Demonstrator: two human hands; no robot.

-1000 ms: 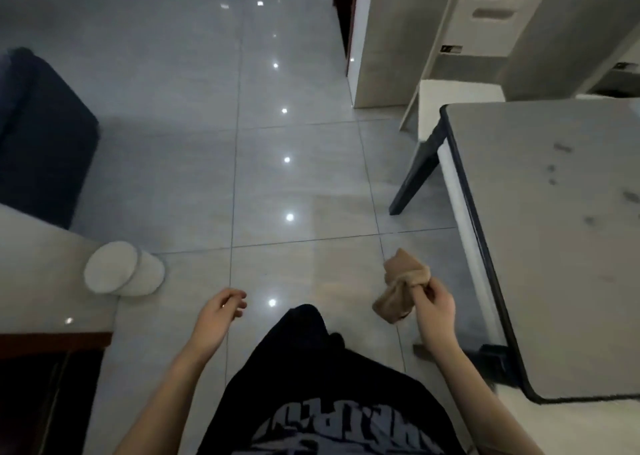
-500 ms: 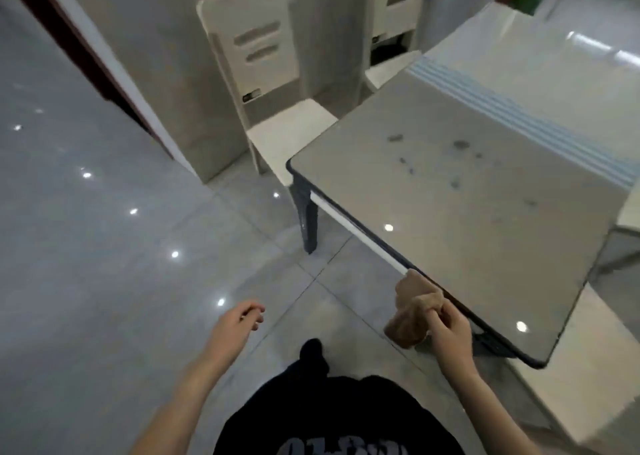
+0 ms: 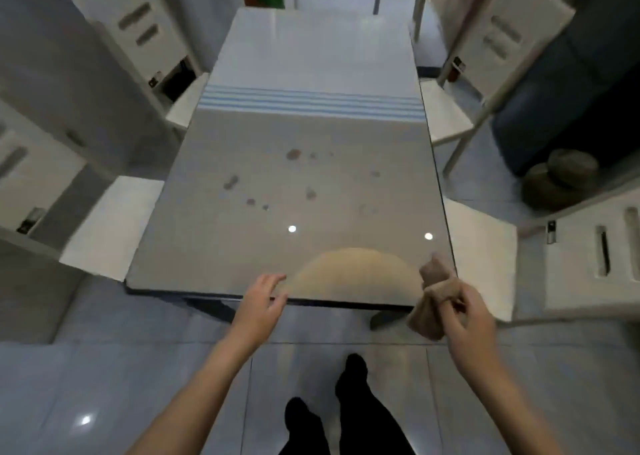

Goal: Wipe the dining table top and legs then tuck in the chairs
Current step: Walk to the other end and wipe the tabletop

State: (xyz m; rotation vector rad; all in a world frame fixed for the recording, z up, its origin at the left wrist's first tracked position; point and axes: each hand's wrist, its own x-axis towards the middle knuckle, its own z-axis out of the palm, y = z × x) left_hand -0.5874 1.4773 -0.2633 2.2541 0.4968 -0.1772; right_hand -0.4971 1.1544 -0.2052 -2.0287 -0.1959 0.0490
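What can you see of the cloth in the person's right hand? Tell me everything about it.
The cloth is tan, soft-looking fabric, bunched into a crumpled wad. The right hand grips it around the middle, fingers curled over it; one end pokes up above the fist, the other hangs below. It sits by the near right corner of the dining table; whether it touches the tabletop cannot be told.

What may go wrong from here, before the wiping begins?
The cloth is bunched in the right hand; wiped so, it may only smear the stains on the table. The chairs stand pulled out on both sides; walking round the table, the person may bump them.
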